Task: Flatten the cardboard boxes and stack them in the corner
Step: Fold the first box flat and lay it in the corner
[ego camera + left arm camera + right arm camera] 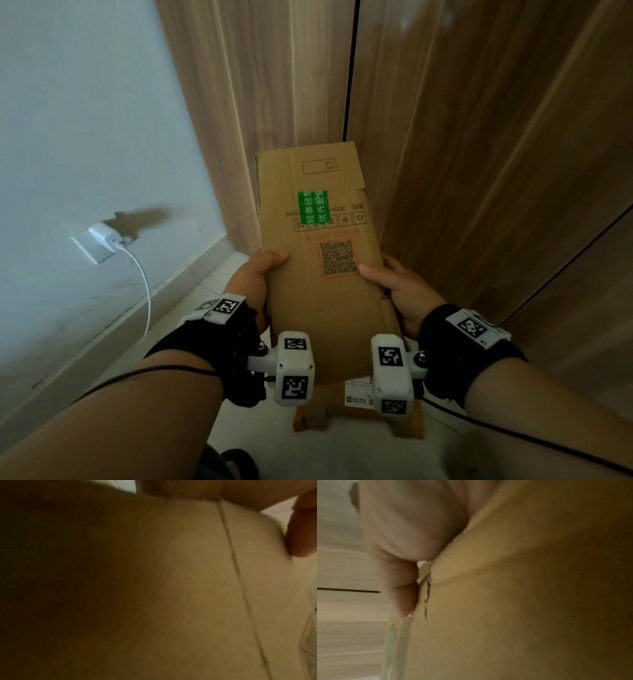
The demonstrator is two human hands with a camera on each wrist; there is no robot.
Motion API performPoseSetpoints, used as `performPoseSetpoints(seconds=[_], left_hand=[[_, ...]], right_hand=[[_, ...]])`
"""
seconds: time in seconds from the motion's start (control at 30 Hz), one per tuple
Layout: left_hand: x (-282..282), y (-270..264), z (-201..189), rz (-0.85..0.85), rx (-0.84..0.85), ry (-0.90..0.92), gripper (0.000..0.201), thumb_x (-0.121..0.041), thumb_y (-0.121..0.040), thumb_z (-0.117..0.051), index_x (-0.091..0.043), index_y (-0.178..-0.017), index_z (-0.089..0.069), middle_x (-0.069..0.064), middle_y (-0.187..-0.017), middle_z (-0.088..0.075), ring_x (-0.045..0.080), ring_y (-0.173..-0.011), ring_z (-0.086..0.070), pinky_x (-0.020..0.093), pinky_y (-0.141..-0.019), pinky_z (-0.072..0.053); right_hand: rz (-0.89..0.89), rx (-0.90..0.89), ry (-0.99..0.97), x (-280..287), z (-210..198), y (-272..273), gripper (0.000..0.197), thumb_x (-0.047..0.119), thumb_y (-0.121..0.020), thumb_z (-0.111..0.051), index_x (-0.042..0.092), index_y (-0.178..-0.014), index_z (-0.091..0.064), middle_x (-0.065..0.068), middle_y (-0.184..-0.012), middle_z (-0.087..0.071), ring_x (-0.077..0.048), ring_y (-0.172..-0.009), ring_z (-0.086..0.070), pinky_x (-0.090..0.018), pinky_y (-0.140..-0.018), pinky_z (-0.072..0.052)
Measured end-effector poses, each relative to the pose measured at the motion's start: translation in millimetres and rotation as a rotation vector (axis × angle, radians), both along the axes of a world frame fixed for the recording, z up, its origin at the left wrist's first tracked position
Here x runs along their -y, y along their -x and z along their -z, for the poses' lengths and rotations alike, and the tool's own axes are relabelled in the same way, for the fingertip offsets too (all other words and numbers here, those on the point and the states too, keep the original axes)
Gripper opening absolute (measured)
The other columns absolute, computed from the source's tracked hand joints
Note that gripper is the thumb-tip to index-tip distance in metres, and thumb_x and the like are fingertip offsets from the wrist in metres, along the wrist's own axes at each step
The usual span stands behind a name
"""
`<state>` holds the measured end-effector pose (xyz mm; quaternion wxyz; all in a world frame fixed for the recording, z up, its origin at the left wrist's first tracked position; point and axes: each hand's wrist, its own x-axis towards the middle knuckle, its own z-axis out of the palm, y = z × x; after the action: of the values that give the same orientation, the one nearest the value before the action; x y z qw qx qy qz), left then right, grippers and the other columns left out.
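A flattened brown cardboard box point(318, 274) with a green sticker and a QR code is held up in front of me, its long axis pointing away toward the corner. My left hand point(260, 270) grips its left edge with the thumb on top. My right hand point(390, 284) grips the right edge the same way. In the left wrist view the cardboard underside point(188, 588) fills the frame, with a fingertip point(302, 534) at the right. In the right wrist view my fingers point(406, 527) press against the cardboard point(505, 601). Another piece of cardboard point(342, 407) with a white label lies on the floor below.
Wooden wardrobe doors point(479, 137) stand ahead and to the right. A white wall point(85, 120) on the left carries a socket with a white charger point(106, 236) and a hanging cable. Pale floor tiles point(212, 281) run between wall and wardrobe.
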<state>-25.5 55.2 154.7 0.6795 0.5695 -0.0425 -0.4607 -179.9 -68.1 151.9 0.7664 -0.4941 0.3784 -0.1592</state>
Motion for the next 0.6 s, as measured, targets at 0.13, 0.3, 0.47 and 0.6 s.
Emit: performPoseSetpoints(seconds=[0.13, 0.3, 0.47, 0.6], left_hand=[[1.2, -1.9, 3.6, 0.002, 0.050, 0.007, 0.047, -0.022, -0.084, -0.058, -0.016, -0.131, -0.051, 0.015, -0.120, -0.067, 0.037, -0.102, -0.066, 0.049, -0.081, -0.056], [-0.6, -5.8, 2.6, 0.053, 0.076, 0.002, 0.043, -0.016, -0.087, -0.056, -0.012, -0.131, -0.053, 0.018, -0.122, -0.066, 0.035, -0.104, -0.065, 0.046, -0.078, -0.055], [-4.4, -10.4, 1.7, 0.070, 0.067, 0.017, 0.043, -0.013, -0.088, -0.053, -0.009, -0.131, -0.053, 0.021, -0.123, -0.064, 0.039, -0.109, -0.062, 0.055, -0.088, -0.051], [-8.2, -14.6, 1.8, 0.069, 0.070, 0.011, 0.045, -0.012, -0.087, -0.053, -0.007, -0.131, -0.052, 0.024, -0.128, -0.061, 0.042, -0.115, -0.058, 0.061, -0.098, -0.043]], right_hand=[[0.019, -0.023, 0.073, 2.6, 3.6, 0.9, 0.074, 0.013, -0.076, -0.071, 0.018, -0.139, -0.034, -0.013, -0.118, -0.061, -0.026, -0.092, -0.065, -0.039, -0.074, -0.055], [0.012, -0.052, 0.171, 4.2, 6.9, -0.1, 0.105, 0.030, -0.051, -0.080, 0.031, -0.142, -0.028, -0.009, -0.127, -0.055, -0.028, -0.106, -0.062, -0.047, -0.091, -0.052], [0.016, 0.030, 0.004, 6.8, 5.5, 0.5, 0.076, 0.038, -0.060, -0.070, 0.007, -0.128, -0.055, -0.018, -0.118, -0.067, -0.033, -0.107, -0.065, -0.041, -0.085, -0.054], [-0.013, 0.046, -0.006, 11.6, 4.1, 5.2, 0.050, 0.024, -0.067, -0.069, 0.009, -0.114, -0.058, -0.016, -0.111, -0.068, -0.033, -0.107, -0.063, -0.045, -0.092, -0.051]])
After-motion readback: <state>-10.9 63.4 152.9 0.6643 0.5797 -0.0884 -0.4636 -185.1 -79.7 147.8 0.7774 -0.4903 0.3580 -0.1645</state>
